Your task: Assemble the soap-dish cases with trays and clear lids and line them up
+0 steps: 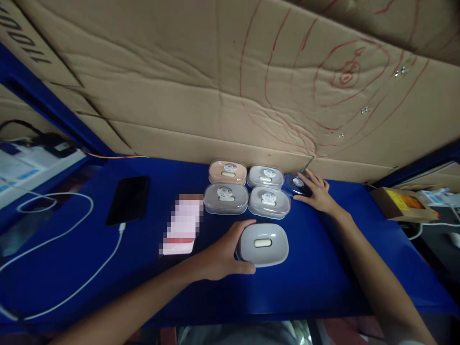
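My left hand grips the left end of a grey rounded box that looks like a soap dish, with a slot and a cream-coloured piece in its middle. This box carries no clear cover. At the back right, my right hand has thumb and fingers around a clear plastic lid with a round sticker; the blue surface seems to show through it. To its left stand several similar boxes under clear stickered lids: a peach one, a pale grey one and grey ones in front.
A black phone with a white charging cable lies on the blue table at left. Nearer the boxes is a blurred-out pinkish item. Cardboard walls the back; an open carton stands at right.
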A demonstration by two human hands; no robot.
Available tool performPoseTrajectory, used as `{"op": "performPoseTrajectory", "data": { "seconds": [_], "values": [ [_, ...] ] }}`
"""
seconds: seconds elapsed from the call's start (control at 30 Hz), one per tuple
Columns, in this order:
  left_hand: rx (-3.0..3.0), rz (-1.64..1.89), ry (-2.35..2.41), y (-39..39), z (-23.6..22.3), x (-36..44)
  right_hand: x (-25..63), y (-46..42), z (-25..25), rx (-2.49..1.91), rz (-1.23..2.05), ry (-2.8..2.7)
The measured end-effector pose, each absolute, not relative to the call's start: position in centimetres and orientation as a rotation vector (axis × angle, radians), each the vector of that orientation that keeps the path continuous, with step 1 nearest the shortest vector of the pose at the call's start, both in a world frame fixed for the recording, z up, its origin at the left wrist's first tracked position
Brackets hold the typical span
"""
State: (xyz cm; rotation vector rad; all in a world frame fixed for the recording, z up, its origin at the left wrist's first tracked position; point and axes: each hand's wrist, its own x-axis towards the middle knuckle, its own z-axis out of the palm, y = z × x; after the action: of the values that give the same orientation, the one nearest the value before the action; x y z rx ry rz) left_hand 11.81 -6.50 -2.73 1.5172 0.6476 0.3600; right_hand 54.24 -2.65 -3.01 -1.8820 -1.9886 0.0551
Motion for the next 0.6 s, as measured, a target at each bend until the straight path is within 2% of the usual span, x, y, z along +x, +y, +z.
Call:
{"op": "performPoseTrajectory", "data": {
  "seconds": [0.17,0.27,0.37,0.6],
  "values": [
    [1.478,0.309,0.631,-6.3,-2.2,11.5,48.1,-8.7,0.3,-1.578,-0.105,-1.859],
    [1.457,0.324,0.587,-6.3,-2.5,11.6,42.7,-12.7,0.9,-1.25,0.175,-2.335],
    [1.478,0.358,0.549,-6.4,-2.6,11.7,39.3,-14.4,-0.2,-1.204,0.29,-2.55],
    [1.512,0.421,0.577,-6.4,-2.5,11.8,39.6,-13.3,-3.3,-1.08,0.296,-2.382]
  ]
}}
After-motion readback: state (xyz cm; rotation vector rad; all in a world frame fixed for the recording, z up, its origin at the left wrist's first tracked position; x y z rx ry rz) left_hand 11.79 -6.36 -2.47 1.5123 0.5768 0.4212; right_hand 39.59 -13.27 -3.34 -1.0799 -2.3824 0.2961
